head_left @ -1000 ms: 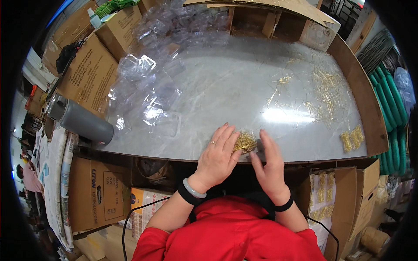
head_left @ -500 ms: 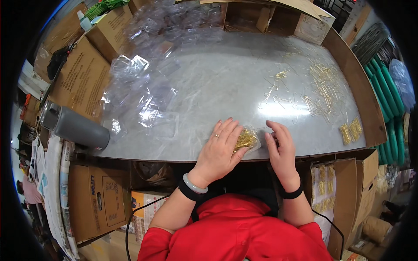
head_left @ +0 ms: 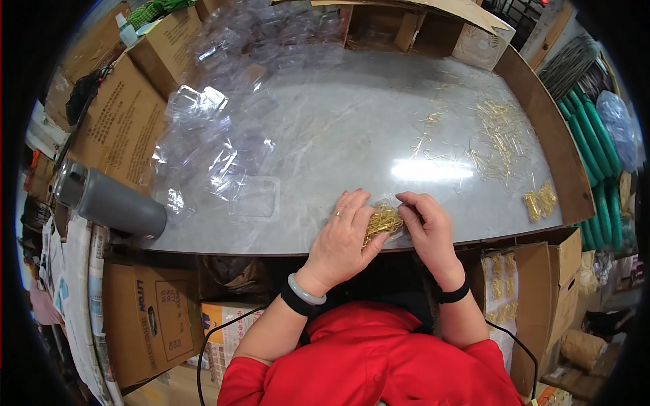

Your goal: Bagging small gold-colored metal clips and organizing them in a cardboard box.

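Gold wire pins (head_left: pixel 384 222) lie in a bunch at the table's front edge, in a small clear plastic pack whose see-through rim barely shows. My left hand (head_left: pixel 340 235) is curled over the pack's left side, thumb along its near edge. At the right side, my right hand (head_left: pixel 431 233) has thumb and forefinger pressed together at the pack's edge; the exact grip is partly hidden. Loose gold pins (head_left: pixel 501 139) are scattered over the right of the table, and two small bundles of gold pins (head_left: pixel 539 201) rest near the right front corner.
Clear plastic packs (head_left: pixel 227 145) heap up on the left of the grey table (head_left: pixel 325 128). A grey bottle (head_left: pixel 115 203) lies tilted at the left edge. Cardboard boxes (head_left: pixel 118 125) line the left, and a cardboard border (head_left: pixel 545 128) the right. An open carton (head_left: pixel 535 291) stands below right.
My right hand has moved left and its fingertips now meet the pack's right edge. My left hand stays on the pack. The view has shifted slightly.
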Tool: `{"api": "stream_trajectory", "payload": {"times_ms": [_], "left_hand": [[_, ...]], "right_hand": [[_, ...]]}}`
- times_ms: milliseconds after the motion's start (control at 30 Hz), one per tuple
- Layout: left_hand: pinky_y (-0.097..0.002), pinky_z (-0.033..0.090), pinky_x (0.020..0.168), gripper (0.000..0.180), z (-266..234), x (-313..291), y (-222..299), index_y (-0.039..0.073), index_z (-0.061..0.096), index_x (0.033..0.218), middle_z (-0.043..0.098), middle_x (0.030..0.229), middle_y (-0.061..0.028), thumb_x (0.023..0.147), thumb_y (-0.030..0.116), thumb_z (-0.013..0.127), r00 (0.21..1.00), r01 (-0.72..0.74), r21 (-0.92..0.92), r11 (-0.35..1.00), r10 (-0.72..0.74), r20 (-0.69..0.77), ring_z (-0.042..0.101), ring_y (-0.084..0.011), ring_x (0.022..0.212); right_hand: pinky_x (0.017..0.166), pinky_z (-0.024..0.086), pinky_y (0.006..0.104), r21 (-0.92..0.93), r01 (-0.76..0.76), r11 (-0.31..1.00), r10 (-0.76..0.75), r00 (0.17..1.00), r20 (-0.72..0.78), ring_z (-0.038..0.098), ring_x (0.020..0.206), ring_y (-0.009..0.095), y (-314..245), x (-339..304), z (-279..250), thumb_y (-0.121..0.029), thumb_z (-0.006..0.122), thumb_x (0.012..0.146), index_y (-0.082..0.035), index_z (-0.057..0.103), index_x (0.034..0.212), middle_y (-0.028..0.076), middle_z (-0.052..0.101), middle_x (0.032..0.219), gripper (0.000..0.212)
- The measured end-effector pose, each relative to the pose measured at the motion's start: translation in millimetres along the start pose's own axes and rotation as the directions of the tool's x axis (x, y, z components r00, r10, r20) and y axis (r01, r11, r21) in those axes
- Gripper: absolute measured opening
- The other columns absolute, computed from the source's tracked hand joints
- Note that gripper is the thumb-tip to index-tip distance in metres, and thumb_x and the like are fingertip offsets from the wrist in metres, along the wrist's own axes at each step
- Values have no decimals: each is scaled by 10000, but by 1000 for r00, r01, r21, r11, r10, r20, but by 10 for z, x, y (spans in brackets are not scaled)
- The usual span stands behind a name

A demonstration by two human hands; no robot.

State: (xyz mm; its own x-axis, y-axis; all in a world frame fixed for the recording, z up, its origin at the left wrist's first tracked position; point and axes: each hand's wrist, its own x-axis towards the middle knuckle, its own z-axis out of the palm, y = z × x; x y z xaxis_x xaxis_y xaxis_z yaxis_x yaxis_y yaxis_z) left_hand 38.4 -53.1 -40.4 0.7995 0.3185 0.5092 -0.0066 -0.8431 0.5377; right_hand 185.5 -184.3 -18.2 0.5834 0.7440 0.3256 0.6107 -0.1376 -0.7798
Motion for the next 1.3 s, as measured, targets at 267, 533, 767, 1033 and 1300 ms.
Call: {"api": "stream_trajectory", "payload": {"times_ms": [267, 533, 767, 1033, 1300], "left_hand": [[-498, 431, 1063, 511, 3, -13, -8, -30, 518, 1251, 489, 1372, -249, 874, 241, 730, 1000, 3, -3, 1000, -3, -16, 474, -473, 1292], [-490, 448, 1046, 508, 4, -15, -19, -28, 529, 1245, 509, 1353, -243, 867, 239, 737, 999, -8, -1, 1000, 8, -39, 491, -459, 1279], [-488, 454, 1036, 508, 8, -17, -15, -28, 529, 1244, 517, 1342, -245, 873, 251, 734, 999, -5, -4, 1000, 5, -38, 504, -457, 1265], [-482, 451, 1035, 522, -2, -27, -21, -33, 527, 1256, 515, 1342, -249, 882, 270, 730, 998, 1, -22, 1000, -3, -56, 505, -444, 1267], [-480, 430, 1053, 400, -20, 8, 0, -23, 574, 1210, 495, 1350, -230, 906, 207, 696, 997, -16, 19, 1000, 17, -75, 508, -421, 1246]], "right_hand": [[831, 530, 371, -125, 158, 980, -160, 987, -7, 684, 961, 300, -93, -30, 42, -2, 605, 931, -36, 669, 1171, 138, 717, 1040, 251], [801, 528, 371, -16, 61, 998, -62, 994, -94, 662, 924, 296, -53, -72, 81, 0, 630, 925, -30, 652, 1198, 155, 691, 1035, 275], [743, 515, 360, -73, 94, 993, -99, 992, -72, 637, 860, 275, -49, 57, 8, -10, 664, 898, -35, 665, 1092, 119, 667, 936, 196], [790, 500, 364, -63, 156, 986, -161, 983, -84, 618, 874, 290, -45, -37, 225, 19, 639, 892, -20, 664, 1016, 125, 636, 961, 133], [820, 499, 371, -27, 99, 995, -100, 995, -18, 602, 934, 290, -160, 154, 117, -29, 639, 910, -25, 668, 1042, 124, 621, 992, 135]]}}
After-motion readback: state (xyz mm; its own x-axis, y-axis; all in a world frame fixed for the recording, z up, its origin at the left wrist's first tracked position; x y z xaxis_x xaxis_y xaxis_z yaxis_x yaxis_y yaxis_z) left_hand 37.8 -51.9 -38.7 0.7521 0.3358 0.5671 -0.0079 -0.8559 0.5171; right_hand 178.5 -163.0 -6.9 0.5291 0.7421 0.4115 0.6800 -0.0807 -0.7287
